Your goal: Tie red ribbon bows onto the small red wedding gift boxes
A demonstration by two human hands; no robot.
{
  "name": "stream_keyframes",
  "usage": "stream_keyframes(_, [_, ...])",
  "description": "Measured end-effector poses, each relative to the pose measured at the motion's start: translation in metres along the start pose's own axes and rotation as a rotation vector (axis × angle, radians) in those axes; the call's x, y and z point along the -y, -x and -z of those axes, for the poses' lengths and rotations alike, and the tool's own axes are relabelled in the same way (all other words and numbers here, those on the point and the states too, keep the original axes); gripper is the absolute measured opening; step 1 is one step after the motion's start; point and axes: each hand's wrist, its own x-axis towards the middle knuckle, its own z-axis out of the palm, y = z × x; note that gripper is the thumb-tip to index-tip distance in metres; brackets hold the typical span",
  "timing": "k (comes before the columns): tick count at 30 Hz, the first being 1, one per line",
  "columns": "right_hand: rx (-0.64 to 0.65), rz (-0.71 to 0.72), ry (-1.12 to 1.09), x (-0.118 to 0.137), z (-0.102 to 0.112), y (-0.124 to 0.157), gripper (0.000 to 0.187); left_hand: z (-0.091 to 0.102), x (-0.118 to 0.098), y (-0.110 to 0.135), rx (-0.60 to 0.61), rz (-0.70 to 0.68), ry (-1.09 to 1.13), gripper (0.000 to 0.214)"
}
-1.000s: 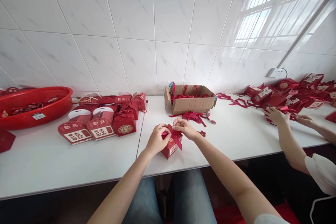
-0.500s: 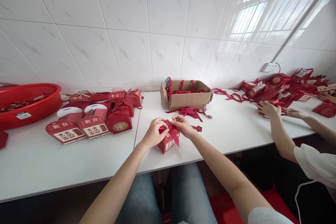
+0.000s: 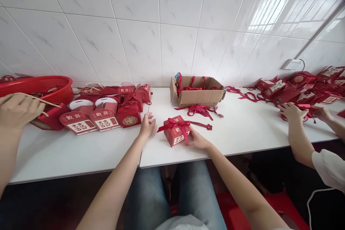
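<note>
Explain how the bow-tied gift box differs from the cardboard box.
The gift box is smaller and red; the cardboard box is larger and brown. The gift box wears a ribbon bow on top; the cardboard box gapes open, showing red ribbons. Both stand on the white table.

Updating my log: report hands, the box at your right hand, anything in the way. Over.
Left hand empty; right hand touching box, grip unclear. Box upright, ribbon bow on top. Flower-ended strip close by; nothing visibly blocking.

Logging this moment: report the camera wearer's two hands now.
Left hand: open, loosely curled, nothing visible in it.
Right hand: touching the ribboned box; whether it grips cannot be told.
</note>
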Motion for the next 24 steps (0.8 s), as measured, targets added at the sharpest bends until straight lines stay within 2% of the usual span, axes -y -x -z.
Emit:
stream_keyframes(2, [-0.066,0.004,0.094,0.003,-0.01,0.0,0.068,-0.002,0.003,0.003,0.001,0.016,-0.019,0.034])
stream_keyframes(5, [-0.144,0.038,0.1,0.003,-0.014,0.001,0.05,-0.006,0.007,0.004,-0.007,0.033,-0.033,0.032])
stream_keyframes(8, [-0.134,0.051,0.056,-0.003,-0.01,0.005,0.031,-0.008,0.012,0.002,-0.031,0.04,-0.045,0.033])
stream_keyframes(12, [-0.13,0.105,0.137,-0.007,-0.008,0.01,0.044,-0.011,0.022,-0.001,-0.065,0.038,-0.069,0.023])
stream_keyframes(15, [-0.091,0.098,0.182,-0.002,-0.011,0.007,0.096,-0.013,0.027,-0.002,-0.062,0.032,-0.095,0.017])
stream_keyframes(17, [0.006,0.067,0.143,0.003,-0.013,0.002,0.119,-0.015,0.03,-0.002,-0.049,0.026,-0.11,0.023])
stream_keyframes(20, [0.081,0.037,0.077,0.01,-0.018,-0.005,0.126,-0.018,0.033,-0.002,-0.038,0.014,-0.123,0.034])
stream_keyframes(24, [-0.074,0.108,0.144,0.016,-0.03,0.013,0.112,-0.02,0.038,-0.005,-0.016,0.002,-0.141,0.032])
